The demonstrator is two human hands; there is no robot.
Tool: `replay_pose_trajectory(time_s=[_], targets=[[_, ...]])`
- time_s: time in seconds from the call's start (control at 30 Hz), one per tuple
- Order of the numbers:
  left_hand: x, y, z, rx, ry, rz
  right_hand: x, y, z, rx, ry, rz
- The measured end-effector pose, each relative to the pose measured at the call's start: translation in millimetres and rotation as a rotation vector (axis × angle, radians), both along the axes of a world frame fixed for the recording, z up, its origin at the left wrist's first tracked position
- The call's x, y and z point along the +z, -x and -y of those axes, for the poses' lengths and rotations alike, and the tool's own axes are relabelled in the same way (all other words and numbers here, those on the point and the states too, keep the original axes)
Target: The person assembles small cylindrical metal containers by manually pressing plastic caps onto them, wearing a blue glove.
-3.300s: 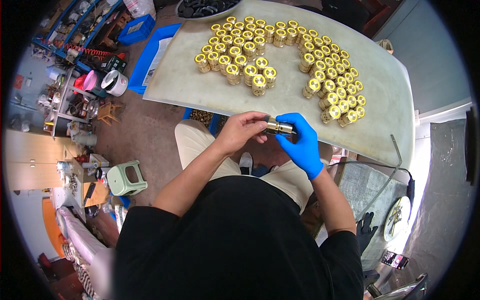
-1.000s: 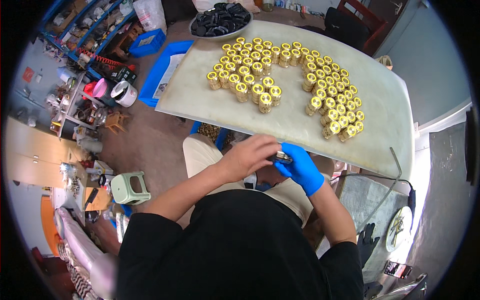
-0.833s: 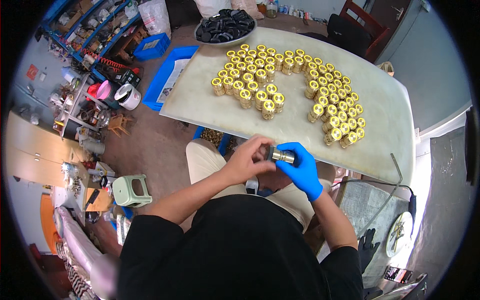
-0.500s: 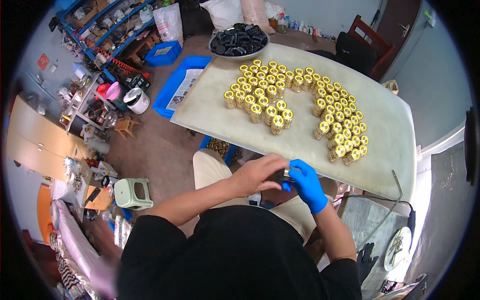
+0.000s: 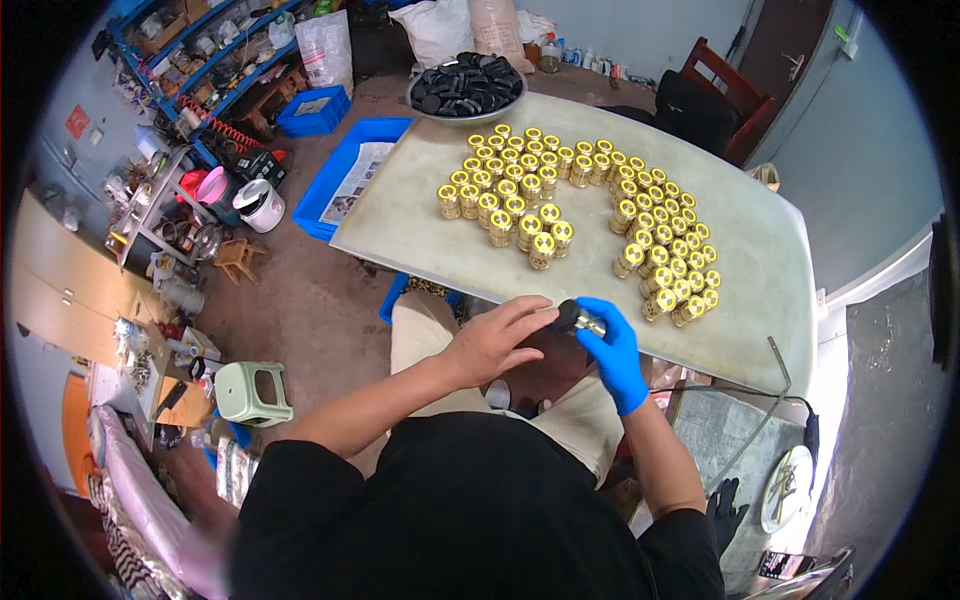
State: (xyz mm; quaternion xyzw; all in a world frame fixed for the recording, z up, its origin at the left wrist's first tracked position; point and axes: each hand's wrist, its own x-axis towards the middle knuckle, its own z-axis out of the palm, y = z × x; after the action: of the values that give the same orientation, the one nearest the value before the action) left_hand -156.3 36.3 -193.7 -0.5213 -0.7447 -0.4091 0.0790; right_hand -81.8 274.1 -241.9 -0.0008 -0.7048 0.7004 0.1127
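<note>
In my blue-gloved right hand point(image 5: 618, 362) is a short shiny metal cylinder point(image 5: 593, 325), gripped between thumb and fingers and tilted over my lap. A round black cap point(image 5: 567, 316) sits on its left end. My bare left hand point(image 5: 490, 345) is open beside it, fingers stretched and thumb apart, with the fingertips close to the cap; whether they touch it I cannot tell. Beyond the hands, on the pale table point(image 5: 400, 230), stand many brass cylinders point(image 5: 541, 252) with yellow-ringed tops, in two groups. A metal bowl point(image 5: 468, 118) at the far left corner is heaped with black caps point(image 5: 470, 85).
Blue trays point(image 5: 318, 205) lie on the floor left of the table. A green stool point(image 5: 240, 392) stands at my left. On the right, a lower grey bench point(image 5: 745, 440) bears a bent metal rod point(image 5: 782, 370), a white plate point(image 5: 787, 490) and a black glove point(image 5: 727, 515).
My left hand has come off the cylinder, moved slightly left and opened, uncovering the black cap. My right hand still holds the cylinder. The whole view has shifted slightly.
</note>
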Motion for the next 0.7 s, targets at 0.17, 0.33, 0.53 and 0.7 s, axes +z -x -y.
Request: replay_pose_trajectory(time_s=[0.17,0.33,0.53,0.7], targets=[[-3.1,15.6,16.0,0.098,-0.049,0.124,-8.4,9.8,-27.5,-0.196,-0.331,-0.142],[-12.9,93.4,32.0,0.276,-0.220,0.459,-18.2,9.8,-33.8,-0.354,-0.458,-0.110],[-24.4,222.9,52.6,0.530,-0.282,0.385,-1.7,6.7,-35.5,-0.441,-0.699,-0.003],[-38.1,321.4,52.4,0.617,-0.393,0.527,18.1,-4.4,-36.6,-0.459,-0.841,0.025]])
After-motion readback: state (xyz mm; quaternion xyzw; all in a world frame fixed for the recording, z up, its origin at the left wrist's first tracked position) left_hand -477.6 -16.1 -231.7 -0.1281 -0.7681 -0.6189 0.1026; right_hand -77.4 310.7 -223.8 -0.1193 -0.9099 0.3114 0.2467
